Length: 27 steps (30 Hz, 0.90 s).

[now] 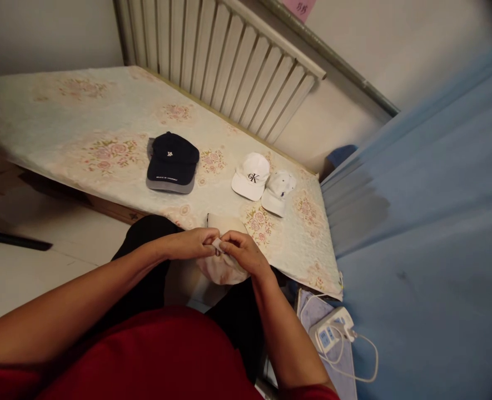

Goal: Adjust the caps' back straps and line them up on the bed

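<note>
A cream baseball cap lies between my knees at the bed's near edge, its brim pointing away from me. My left hand pinches the cap's light strap between thumb and fingers. From the other side, my right hand is closed on the same strap, its thumb close to the left one. How the strap is fastened is too small to make out. Beyond my hands, a white cap with black letters sits beside another white cap with a small dark emblem.
A navy cap rests on a grey cap at the left, on the floral bed cover. A radiator stands behind. Blue curtain hangs at the right, near a power strip with a white cable.
</note>
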{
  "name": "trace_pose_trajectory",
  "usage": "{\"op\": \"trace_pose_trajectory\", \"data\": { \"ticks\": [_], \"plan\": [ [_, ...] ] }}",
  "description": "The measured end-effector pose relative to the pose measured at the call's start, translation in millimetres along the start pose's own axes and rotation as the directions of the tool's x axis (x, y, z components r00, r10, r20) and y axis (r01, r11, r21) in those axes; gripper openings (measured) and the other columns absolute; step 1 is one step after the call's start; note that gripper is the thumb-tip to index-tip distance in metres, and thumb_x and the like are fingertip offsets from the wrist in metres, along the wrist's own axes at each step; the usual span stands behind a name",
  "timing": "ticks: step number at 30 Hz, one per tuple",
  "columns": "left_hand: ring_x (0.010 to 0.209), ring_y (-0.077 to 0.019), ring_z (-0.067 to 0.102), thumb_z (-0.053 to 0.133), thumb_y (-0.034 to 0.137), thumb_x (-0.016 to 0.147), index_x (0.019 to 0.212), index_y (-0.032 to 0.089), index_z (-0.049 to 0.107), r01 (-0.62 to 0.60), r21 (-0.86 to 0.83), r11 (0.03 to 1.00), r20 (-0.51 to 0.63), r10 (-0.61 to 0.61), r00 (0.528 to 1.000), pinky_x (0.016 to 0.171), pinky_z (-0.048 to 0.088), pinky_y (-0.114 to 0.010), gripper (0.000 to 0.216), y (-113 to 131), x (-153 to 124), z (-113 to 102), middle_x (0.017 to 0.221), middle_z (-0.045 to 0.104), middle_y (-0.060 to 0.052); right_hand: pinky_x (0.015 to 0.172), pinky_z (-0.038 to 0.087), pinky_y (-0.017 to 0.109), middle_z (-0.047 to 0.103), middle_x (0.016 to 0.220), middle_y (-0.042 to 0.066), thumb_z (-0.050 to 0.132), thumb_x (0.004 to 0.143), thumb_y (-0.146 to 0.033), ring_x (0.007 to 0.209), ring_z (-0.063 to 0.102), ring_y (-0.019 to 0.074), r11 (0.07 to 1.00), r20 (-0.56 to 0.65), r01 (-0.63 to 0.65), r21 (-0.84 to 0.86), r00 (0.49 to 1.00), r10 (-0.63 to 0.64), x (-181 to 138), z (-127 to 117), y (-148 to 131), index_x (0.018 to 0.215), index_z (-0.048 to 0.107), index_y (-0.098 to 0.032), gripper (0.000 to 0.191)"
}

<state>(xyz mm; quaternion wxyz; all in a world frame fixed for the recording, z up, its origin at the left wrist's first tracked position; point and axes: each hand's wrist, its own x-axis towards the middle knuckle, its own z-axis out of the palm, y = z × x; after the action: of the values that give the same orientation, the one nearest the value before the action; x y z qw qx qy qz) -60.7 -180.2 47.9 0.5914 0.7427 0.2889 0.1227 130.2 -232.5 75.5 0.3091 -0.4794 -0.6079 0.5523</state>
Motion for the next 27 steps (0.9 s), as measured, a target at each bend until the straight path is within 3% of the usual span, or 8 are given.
{"op": "trace_pose_trajectory", "data": {
  "ticks": [6, 12, 17, 22, 27],
  "plan": [
    [0.06, -0.0102, 0.035, 0.058, 0.022, 0.066, 0.077, 0.02, 0.043, 0.037, -0.217, 0.976, 0.0, -0.038, 0.999, 0.053, 0.026, -0.024, 0.018, -6.7, 5.5, 1.6, 0.07, 0.039, 0.006, 0.079, 0.045, 0.028, 0.065, 0.085, 0.001, 0.066, 0.079, -0.034, 0.081, 0.059, 0.0157, 0.995, -0.087, 0.101, -0.02, 0.991, -0.103, 0.2, 0.6, 0.5, 0.081, 0.066, -0.021, 0.013],
    [0.065, -0.0113, 0.043, 0.068, 0.024, 0.062, 0.078, 0.018, 0.048, 0.058, -0.475, 0.878, 0.024, -0.053, 0.998, 0.06, 0.032, -0.024, 0.027, -8.8, 2.1, -2.0, 0.072, 0.047, 0.005, 0.093, 0.045, 0.033, 0.068, 0.1, 0.004, 0.065, 0.08, -0.032, 0.097, 0.061, 0.0189, 0.983, -0.105, 0.181, -0.008, 0.978, -0.181, 0.4, 0.8, 3.7, 0.079, 0.065, -0.023, 0.009],
    [0.07, -0.0121, 0.048, 0.073, 0.028, 0.065, 0.076, 0.016, 0.051, 0.035, -0.619, 0.785, 0.014, -0.034, 0.999, 0.063, 0.033, -0.025, 0.027, -10.4, -0.6, -3.5, 0.076, 0.053, 0.002, 0.088, 0.047, 0.032, 0.068, 0.092, 0.003, 0.067, 0.077, -0.03, 0.09, 0.063, 0.0182, 0.987, -0.137, 0.16, 0.035, 0.979, -0.153, -0.6, 3.2, 7.7, 0.078, 0.064, -0.022, 0.008],
    [0.063, -0.0098, 0.043, 0.076, 0.029, 0.063, 0.078, 0.015, 0.055, 0.041, -0.622, 0.782, -0.044, -0.088, 0.995, 0.058, 0.029, -0.023, 0.029, -9.0, 1.0, 0.4, 0.071, 0.053, 0.004, 0.07, 0.047, 0.027, 0.063, 0.076, -0.001, 0.068, 0.075, -0.028, 0.072, 0.06, 0.0147, 0.989, -0.231, 0.125, 0.083, 0.967, -0.103, 0.8, 6.0, 8.8, 0.084, 0.063, -0.022, 0.012],
    [0.06, -0.0091, 0.045, 0.077, 0.025, 0.061, 0.077, 0.015, 0.055, 0.039, -0.681, 0.731, -0.061, -0.109, 0.992, 0.056, 0.029, -0.023, 0.029, -9.5, 2.0, 1.5, 0.067, 0.054, 0.004, 0.071, 0.045, 0.027, 0.063, 0.077, 0.0, 0.065, 0.076, -0.027, 0.073, 0.058, 0.015, 0.989, -0.278, 0.102, -0.107, 0.952, -0.129, 1.9, 7.4, 3.2, 0.078, 0.064, -0.021, 0.006]
  ]
}}
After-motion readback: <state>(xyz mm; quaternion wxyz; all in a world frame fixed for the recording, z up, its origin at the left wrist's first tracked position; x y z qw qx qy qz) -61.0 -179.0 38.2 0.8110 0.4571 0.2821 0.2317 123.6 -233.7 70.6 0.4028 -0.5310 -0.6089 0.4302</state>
